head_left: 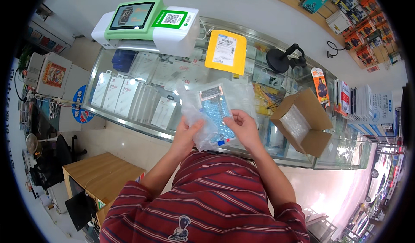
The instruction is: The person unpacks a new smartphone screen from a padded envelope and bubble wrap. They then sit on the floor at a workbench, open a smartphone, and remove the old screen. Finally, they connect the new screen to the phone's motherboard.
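While hands (187, 133) hold plastic (189, 112), blue-wrapped panel (214, 113), apparently

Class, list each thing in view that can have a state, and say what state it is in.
Clear crumpled plastic wrapping, gripped by the left hand
Blue rectangular item, gripped by the right hand
Brown cardboard box, open, flaps spread
Rectangular screen on green-and-white machine, lit
Yellow flat mailer, label up; sealed or not, cannot tell

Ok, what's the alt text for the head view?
The right hand pinches a flat blue part while the left hand grips clear plastic wrap, above a glass counter. A yellow envelope lies beyond, an open cardboard box to the right.
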Demonstrator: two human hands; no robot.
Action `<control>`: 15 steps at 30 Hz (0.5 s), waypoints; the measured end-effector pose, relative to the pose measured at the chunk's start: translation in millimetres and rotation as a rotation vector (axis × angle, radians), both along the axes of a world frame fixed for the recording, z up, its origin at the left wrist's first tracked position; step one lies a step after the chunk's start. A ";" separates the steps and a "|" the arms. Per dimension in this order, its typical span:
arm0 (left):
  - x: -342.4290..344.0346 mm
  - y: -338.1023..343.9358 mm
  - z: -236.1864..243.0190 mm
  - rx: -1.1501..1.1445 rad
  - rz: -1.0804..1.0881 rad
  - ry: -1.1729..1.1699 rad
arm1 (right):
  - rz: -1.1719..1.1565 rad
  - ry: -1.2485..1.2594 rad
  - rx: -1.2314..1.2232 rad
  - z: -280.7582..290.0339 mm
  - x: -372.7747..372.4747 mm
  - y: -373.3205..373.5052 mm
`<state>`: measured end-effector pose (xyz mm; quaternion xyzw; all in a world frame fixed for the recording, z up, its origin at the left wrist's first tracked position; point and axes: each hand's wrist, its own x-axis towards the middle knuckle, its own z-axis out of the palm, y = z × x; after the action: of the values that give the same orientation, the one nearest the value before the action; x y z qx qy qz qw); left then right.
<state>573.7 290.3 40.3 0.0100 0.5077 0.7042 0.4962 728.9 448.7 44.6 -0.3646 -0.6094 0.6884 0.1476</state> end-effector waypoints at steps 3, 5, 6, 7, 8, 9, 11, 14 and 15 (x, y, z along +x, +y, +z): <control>-13.4 -3.5 -12.2 -0.054 -0.030 0.151 | -0.166 0.081 0.044 5.0 14.3 3.4; -22.9 -4.9 -24.0 -0.055 0.002 0.369 | -0.275 0.065 0.134 9.0 27.4 4.4; -33.1 -8.1 -26.1 -0.096 0.009 0.579 | -0.315 0.114 0.117 12.8 34.6 5.4; -45.4 -11.3 -27.5 -0.138 0.019 0.789 | -0.379 0.149 0.099 15.8 39.8 5.2; -56.2 -12.8 -27.4 -0.179 0.027 1.000 | -0.446 0.186 0.082 18.7 44.4 3.8; -65.8 -10.3 -10.6 -0.294 -0.032 1.149 | -0.515 0.224 0.064 19.6 47.1 2.9; -80.9 -12.4 29.7 -0.535 -0.147 1.442 | -0.483 0.155 0.037 16.7 49.1 0.1; -82.0 -2.0 53.6 -0.812 -0.251 1.860 | -0.423 0.032 -0.039 -5.3 43.3 -4.0; -78.6 5.1 64.2 -0.701 -0.215 1.886 | -0.412 0.003 -0.012 -11.6 41.4 -5.0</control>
<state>495.1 295.4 104.5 0.4615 0.8674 0.1717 -0.0716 770.3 443.7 33.0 -0.4814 -0.5177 0.6479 0.2837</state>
